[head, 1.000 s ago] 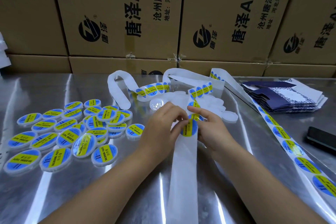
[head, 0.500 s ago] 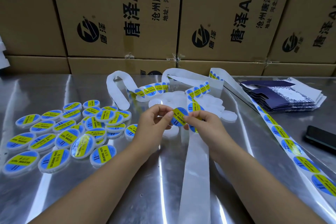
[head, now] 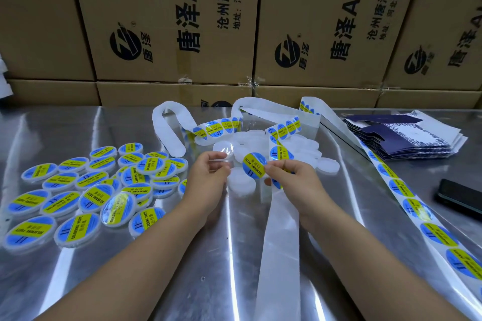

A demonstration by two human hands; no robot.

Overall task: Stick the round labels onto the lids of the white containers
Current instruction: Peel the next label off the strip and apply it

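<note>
The left hand (head: 208, 173) has its fingers curled, with the tips against the near rim of a clear-lidded container (head: 223, 149). Whether it grips that container or only touches it is hard to tell. The right hand (head: 292, 177) pinches a round label (head: 253, 165) by its right edge between thumb and forefinger. The label is held above the bench (head: 221, 268), between the two hands, just right of the container.

The label faces up toward the camera. Its yellow band, the long axis of the print, runs from far-left to near-right, with blue on both sides.

The right hand covers part of the backing strip (head: 279, 242) and most of another label under its fingers. Bare white containers (head: 307, 146) lie beyond the hands, partly hidden by loops of the label strip (head: 284, 128). Labelled containers (head: 91, 190) are spread on the left of the bench.

At the right, a phone (head: 461, 198) is cut off by the frame edge, and far right lies a stack of flat blue cartons (head: 407, 138). The boxes (head: 161, 21) behind are cut off at the top.
</note>
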